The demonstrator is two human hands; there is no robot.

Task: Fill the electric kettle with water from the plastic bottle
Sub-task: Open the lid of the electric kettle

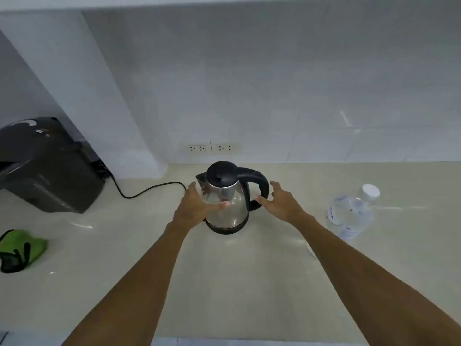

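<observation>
A steel electric kettle [228, 211] with a black lid, handle and base stands upright in the middle of the pale counter, lid down. My left hand [197, 204] wraps the kettle's left side, thumb across its front. My right hand [279, 201] hovers with spread fingers just right of the black handle, fingertips near it, holding nothing. A clear plastic water bottle [349, 216] with a white cap stands to the right of the kettle, apart from both hands.
A black appliance [47, 166] sits at the back left, its black cord [149, 189] trailing toward the kettle. A green and black cloth [21, 248] lies at the left edge. Wall sockets [212, 148] are behind the kettle on the tiled wall.
</observation>
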